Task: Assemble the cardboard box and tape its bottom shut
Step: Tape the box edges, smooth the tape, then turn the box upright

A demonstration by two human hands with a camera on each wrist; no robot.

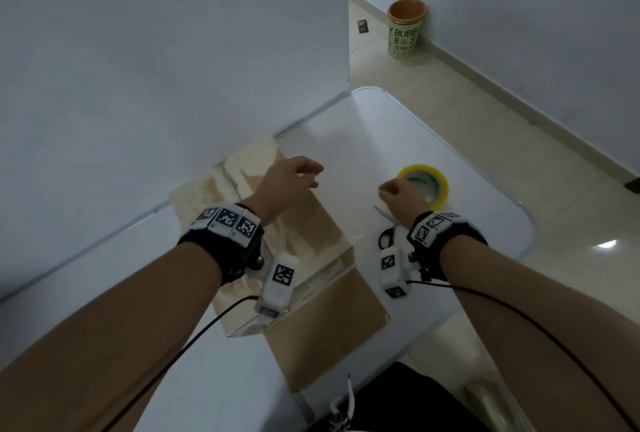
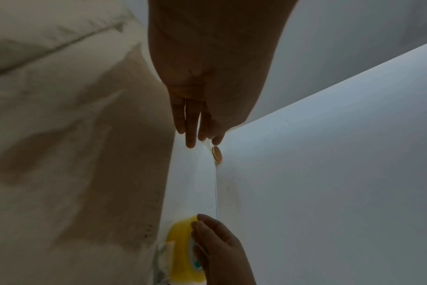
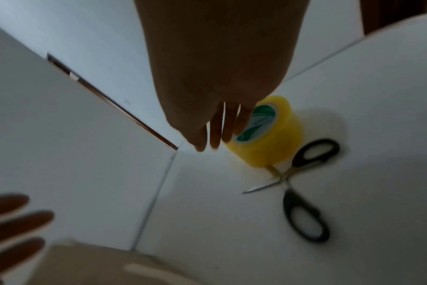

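Head view: a flattened cardboard box [image 1: 304, 258], glossy with clear tape along parts of its surface, lies on a white counter [image 1: 398, 140] that meets a white wall. The left hand [image 1: 287, 182] hovers above the box's far end, fingers loosely spread and holding nothing. The right hand [image 1: 401, 194] hangs at the near rim of a yellow roll of tape [image 1: 424, 185] lying flat on the counter; whether it grips the roll cannot be told from here. Black-handled scissors [image 1: 388, 227] lie just beside that wrist, between the box and the roll. An orange-and-green bin [image 1: 405, 27] stands on the tiled floor by the far wall.

Left wrist view: the left hand [image 2: 200, 108] shows straight, close-set fingers reaching over the counter, the box [image 2: 73, 154] to its left. Farther off, the right hand's fingers [image 2: 217, 243] touch the tape roll [image 2: 181, 248].

Right wrist view: the right hand [image 3: 217, 123] reaches with straight fingers toward the roll [image 3: 271, 133], fingertips at its rim, not curled round it. The scissors [image 3: 302, 185] lie open, a blade tip just beside the roll. The left hand's spread fingers [image 3: 17, 225] show blurred above a corner of the box [image 3: 97, 268].
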